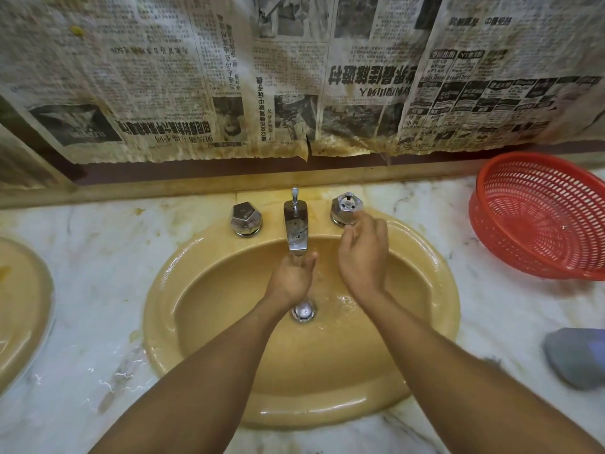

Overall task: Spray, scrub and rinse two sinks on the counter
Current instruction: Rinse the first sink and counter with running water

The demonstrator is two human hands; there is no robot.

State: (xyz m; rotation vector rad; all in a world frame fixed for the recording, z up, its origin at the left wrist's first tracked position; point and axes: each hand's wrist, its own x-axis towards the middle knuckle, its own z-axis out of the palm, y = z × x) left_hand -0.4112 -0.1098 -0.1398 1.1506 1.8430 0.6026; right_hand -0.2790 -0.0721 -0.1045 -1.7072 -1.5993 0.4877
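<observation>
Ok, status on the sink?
Left hand under spout, grip hidden. Right hand touching right knob, not wrapped. Sink wet, drain uncovered.

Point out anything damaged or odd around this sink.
The right tap knob has an open, hollow top, unlike the capped left knob. The newspaper above is stained and torn along its lower edge.

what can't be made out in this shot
Head view:
Left sink: cut off by the left frame edge; its tap is out of view.
Grey thing: blurred and cut by the right edge; no telling what it is.
Left hand under the spout: its back hides the fingers, so empty or not is unclear.
Right hand: whether it touches the right knob is too close to tell.
</observation>
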